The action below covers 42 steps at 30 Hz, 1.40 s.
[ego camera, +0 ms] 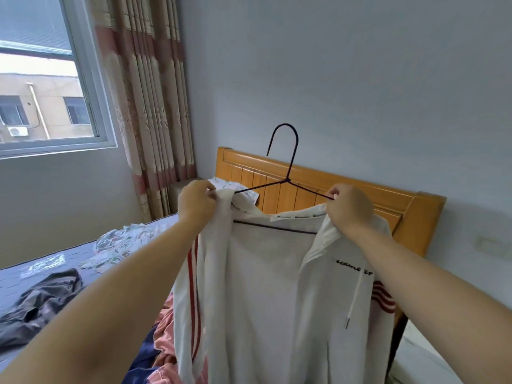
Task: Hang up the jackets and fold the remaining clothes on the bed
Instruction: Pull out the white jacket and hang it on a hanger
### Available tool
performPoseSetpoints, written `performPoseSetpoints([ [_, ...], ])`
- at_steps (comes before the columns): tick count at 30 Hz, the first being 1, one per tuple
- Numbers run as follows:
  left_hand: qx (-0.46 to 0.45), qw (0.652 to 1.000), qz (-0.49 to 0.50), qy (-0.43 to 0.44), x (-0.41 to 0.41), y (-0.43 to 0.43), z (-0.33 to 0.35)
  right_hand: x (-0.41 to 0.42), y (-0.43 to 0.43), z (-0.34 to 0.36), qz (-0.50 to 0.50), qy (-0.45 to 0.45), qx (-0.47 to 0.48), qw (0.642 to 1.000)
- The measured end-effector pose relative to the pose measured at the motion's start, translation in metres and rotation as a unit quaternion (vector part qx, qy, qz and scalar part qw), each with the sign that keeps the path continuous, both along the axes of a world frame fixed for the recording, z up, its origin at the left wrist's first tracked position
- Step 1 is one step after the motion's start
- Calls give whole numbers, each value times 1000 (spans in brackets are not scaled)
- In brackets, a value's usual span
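Head view: both raised hands' fingers pinch white jacket (pixel 266 286) shoulders onto hanger (pixel 288 173).

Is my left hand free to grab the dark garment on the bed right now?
Probably not: the left hand grips the white jacket on the hanger. The dark garment itself lies uncovered.

The left forearm (pixel 124 286) and right forearm (pixel 432 281) are bare along their whole visible length, as are the left hand (pixel 196 202) and right hand (pixel 349 207).
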<state>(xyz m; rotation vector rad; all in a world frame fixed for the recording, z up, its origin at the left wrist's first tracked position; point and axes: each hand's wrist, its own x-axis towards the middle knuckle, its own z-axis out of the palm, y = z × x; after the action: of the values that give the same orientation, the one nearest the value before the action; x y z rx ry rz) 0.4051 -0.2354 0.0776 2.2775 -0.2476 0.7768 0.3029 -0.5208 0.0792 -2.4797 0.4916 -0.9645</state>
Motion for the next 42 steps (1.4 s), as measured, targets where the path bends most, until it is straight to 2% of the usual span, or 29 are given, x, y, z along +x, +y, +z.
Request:
performPoseSetpoints([
  [2,-18,997,-72,18,-8,-6,-13,-1,0,4,-9,-9,-36,999],
  [4,65,981,-153,99,-11,-7,-27,-2,-1,-4,-11,-7,-72,997],
  [6,161,959,-183,145,-8,0,-33,-4,-2,-17,-4,-28,-89,996],
  [9,236,923,-211,220,-10,4,-33,-5,0,-24,0,-68,-90,994],
  [11,273,916,-210,206,-12,0,-31,-4,2,-24,15,-76,-88,993],
  [12,265,921,-210,194,-13,-3,-30,-3,4,-22,19,-76,-83,993],
  [14,194,948,-193,160,-14,-10,-28,-1,6,-18,37,-54,-65,996],
  [16,139,976,-125,115,-14,-15,-23,0,8,-12,93,-4,-42,995],
  [18,133,986,-74,74,-15,-20,-18,0,7,-6,113,27,-39,992],
  [19,124,988,-67,64,-16,-21,-17,-2,5,-7,95,-1,-27,995],
  [21,108,991,-57,56,-16,-24,-16,-7,-6,-15,-1,-134,76,988],
  [22,106,992,-48,52,-16,-24,-16,-11,-10,-19,-59,-181,154,970],
  [24,95,994,-34,46,-15,-23,-16,-17,-16,-27,-111,-157,315,929],
  [27,70,996,-40,44,-13,-20,-17,-13,-18,-22,6,-64,520,852],
  [29,83,995,-42,43,-15,-19,-17,-3,-22,-17,75,-51,575,813],
  [34,129,989,-20,67,-19,-18,-13,8,-6,26,189,-25,608,771],
  [36,183,981,-14,71,-20,-19,-14,4,1,51,249,-68,639,725],
  [37,197,978,-13,73,-21,-19,-15,4,1,59,272,-91,664,691],
  [38,199,977,-12,74,-23,-19,-15,6,-2,60,285,-94,676,673],
  [39,191,979,-14,73,-23,-18,-14,9,-4,59,269,-80,672,686],
  [42,168,983,-23,70,-19,-15,-14,10,-6,45,140,40,516,844],
])
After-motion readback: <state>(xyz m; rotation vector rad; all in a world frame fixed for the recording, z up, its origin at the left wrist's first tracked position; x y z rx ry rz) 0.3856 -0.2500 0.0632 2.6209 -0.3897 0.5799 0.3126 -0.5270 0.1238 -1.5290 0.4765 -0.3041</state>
